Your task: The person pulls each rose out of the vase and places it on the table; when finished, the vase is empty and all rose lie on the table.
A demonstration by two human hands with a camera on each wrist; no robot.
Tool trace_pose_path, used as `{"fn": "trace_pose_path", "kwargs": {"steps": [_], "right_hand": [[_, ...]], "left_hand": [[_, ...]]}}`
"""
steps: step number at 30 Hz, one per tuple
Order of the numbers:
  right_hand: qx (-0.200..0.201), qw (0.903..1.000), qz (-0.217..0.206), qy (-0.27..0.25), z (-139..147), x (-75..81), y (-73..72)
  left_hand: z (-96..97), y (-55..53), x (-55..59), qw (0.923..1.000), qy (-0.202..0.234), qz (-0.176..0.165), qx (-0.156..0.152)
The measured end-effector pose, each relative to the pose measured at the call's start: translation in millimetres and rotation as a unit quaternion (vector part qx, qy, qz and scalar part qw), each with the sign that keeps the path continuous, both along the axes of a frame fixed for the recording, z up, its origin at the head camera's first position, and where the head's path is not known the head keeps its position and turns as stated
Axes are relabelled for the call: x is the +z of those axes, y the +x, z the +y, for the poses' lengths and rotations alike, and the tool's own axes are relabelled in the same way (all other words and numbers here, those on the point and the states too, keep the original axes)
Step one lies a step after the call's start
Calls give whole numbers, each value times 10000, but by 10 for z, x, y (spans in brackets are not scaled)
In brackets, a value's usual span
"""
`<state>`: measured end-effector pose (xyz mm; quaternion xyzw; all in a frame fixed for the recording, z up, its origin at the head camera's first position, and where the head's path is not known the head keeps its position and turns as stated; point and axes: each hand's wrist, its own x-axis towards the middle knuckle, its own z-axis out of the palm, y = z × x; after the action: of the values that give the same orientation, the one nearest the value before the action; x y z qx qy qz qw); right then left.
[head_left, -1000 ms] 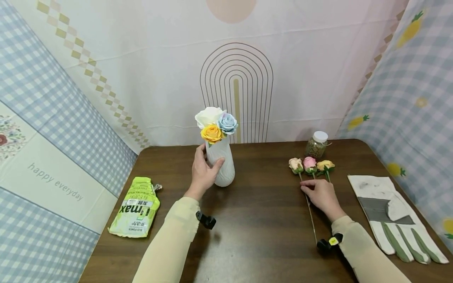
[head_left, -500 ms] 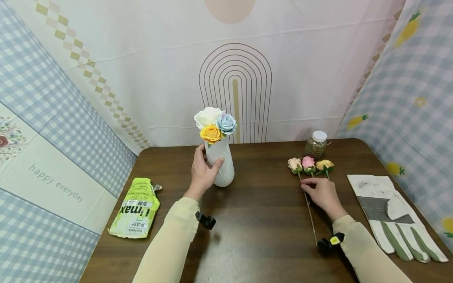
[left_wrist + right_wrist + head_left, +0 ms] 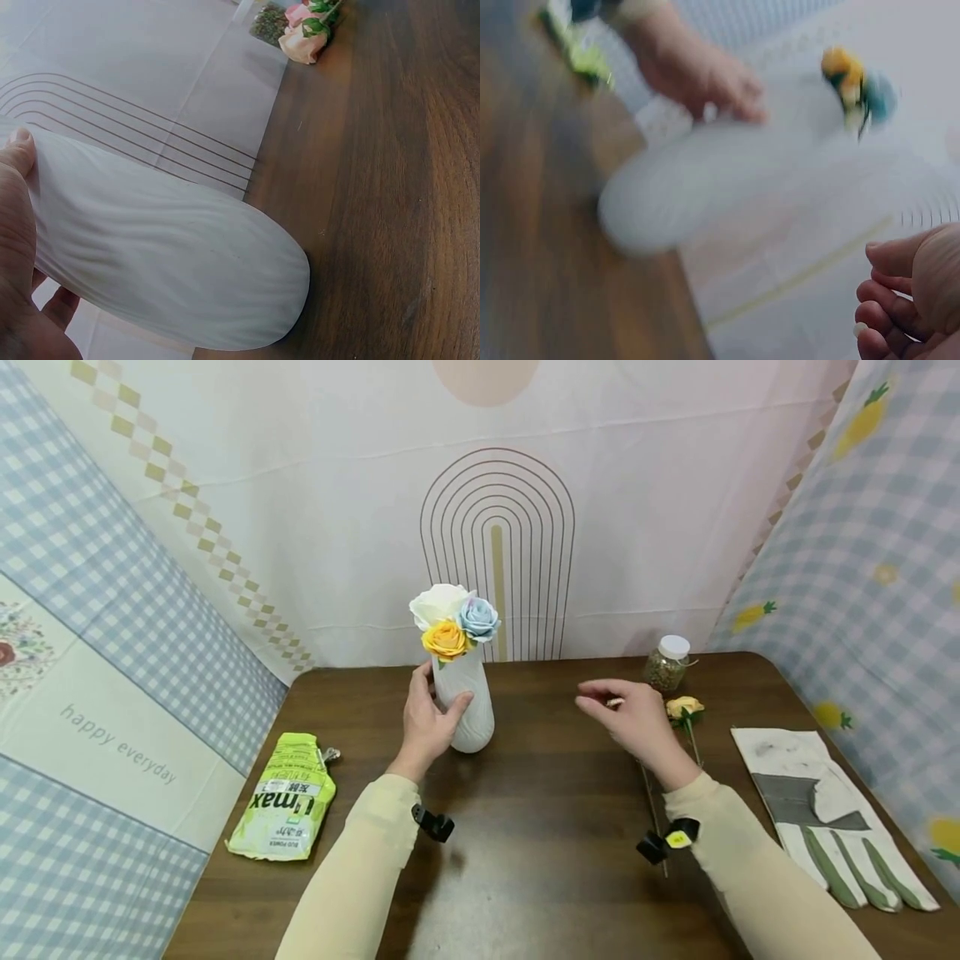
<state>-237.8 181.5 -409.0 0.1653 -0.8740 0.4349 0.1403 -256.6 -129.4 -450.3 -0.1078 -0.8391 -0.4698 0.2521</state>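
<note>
My left hand [image 3: 429, 722] grips a white ribbed vase [image 3: 477, 718] with thumb and fingers around its side. Out of its mouth rise a white rose [image 3: 438, 605], a blue rose [image 3: 478, 618] and a yellow rose [image 3: 447, 640]. My right hand [image 3: 633, 720] hovers over the table to the right of the vase, fingers loosely curled and no stem showing between them. In the head view it mostly hides two roses; the left wrist view shows them lying there, a peach rose [image 3: 303, 46] and a pink rose [image 3: 297, 13]. Beside them lies a pale yellow rose [image 3: 685, 706].
A jar with a white lid [image 3: 667, 665] stands at the back right. White and green work gloves [image 3: 810, 802] lie at the right edge. On the left lies a green printed bag [image 3: 287, 802] with a clip. A printed cloth [image 3: 360, 527] hangs behind the table [image 3: 525, 877].
My right hand has left the peach rose's stem and moved left and up, toward the vase. My left hand keeps its grip on the vase.
</note>
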Motion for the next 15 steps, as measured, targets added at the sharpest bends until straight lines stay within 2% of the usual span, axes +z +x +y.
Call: {"fn": "trace_pose_path", "kwargs": {"steps": [5, 10, 15], "right_hand": [[446, 9953, -248, -824, -484, 263, -92], [760, 9812, -453, -1714, -899, 426, -188], [964, 9685, -668, -2195, -1152, 551, -264]], "left_hand": [[1, 3, 30, 10000, 71, 3, -58], [1, 28, 32, 9998, 169, -38, -78], [-8, 61, 25, 9993, 207, 306, -73]]}}
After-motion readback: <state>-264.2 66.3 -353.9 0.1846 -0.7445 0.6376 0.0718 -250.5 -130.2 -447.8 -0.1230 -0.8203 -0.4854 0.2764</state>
